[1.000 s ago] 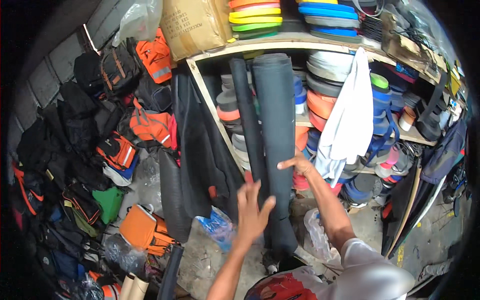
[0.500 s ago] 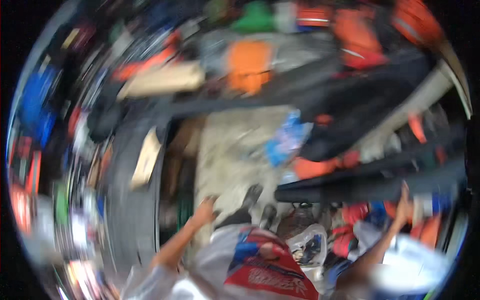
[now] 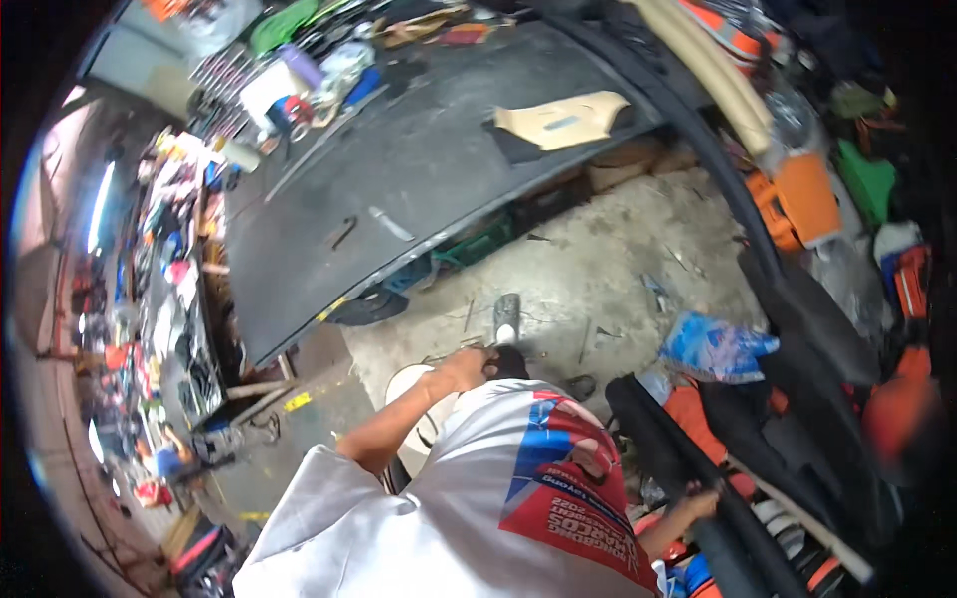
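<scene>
My left hand [image 3: 466, 370] is held low before my body, above my dark trouser leg and beside a pale round stool-like seat [image 3: 407, 384]. Its fingers are curled in, and whatever may be inside them is hidden. At my right side, my right hand [image 3: 701, 506] is closed at the edge of a long black roll of material [image 3: 743, 513], its fingertips against the dark surface. That roll slants from near my foot toward the lower right. Beyond it lie a blue plastic bag [image 3: 713, 347] and an orange-red piece [image 3: 695, 419].
A black-topped worktable [image 3: 419, 130] stands ahead, bearing a tan cut piece [image 3: 563, 120], a pale blade-like strip [image 3: 391, 224] and a curved brown tool [image 3: 344, 232]. Scraps litter the concrete floor [image 3: 618, 239]. An orange bag [image 3: 805, 199] and black sheets lie to the right.
My view has swung left, bringing the worktable into the centre. My right hand now appears lower and nearer my body, at the black roll. My left hand stays low, near my lap.
</scene>
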`<state>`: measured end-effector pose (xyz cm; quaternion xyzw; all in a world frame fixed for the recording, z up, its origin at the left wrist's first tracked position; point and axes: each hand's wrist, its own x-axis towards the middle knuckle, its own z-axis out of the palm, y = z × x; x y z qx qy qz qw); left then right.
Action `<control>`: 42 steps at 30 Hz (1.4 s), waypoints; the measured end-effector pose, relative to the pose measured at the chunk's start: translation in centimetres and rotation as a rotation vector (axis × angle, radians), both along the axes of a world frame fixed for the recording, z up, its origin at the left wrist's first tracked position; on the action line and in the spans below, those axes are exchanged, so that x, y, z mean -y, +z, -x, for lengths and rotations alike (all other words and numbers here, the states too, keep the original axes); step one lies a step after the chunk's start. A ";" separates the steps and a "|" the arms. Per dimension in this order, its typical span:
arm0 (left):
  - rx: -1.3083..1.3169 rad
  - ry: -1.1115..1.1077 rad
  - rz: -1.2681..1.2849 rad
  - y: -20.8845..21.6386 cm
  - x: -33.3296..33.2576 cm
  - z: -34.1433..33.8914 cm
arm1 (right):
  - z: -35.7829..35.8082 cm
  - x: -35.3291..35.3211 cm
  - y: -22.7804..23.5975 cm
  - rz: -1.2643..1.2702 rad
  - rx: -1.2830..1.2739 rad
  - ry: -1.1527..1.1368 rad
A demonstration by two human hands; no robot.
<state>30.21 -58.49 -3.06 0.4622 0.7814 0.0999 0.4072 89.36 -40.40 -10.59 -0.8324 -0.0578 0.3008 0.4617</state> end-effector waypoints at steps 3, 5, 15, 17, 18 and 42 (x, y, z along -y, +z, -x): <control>0.042 -0.100 0.321 1.0 3.2 5.9 | 10.0 -1.6 -6.3 -0.015 -0.456 0.576; 0.071 -0.069 0.348 0.8 6.3 8.8 | 21.6 -4.0 -3.5 0.099 -0.333 1.180; -0.015 0.526 0.006 -3.2 6.4 22.1 | 65.8 -3.7 4.5 -0.184 0.436 2.428; 0.057 0.616 0.006 -3.8 5.5 24.1 | 72.8 -0.6 4.5 -0.325 0.418 2.471; 0.063 0.586 -0.049 -4.2 5.0 25.0 | 75.3 0.6 3.5 -0.459 0.458 2.470; -0.594 1.145 -0.085 -8.2 5.5 41.2 | 88.3 -16.8 1.4 -0.080 0.405 2.762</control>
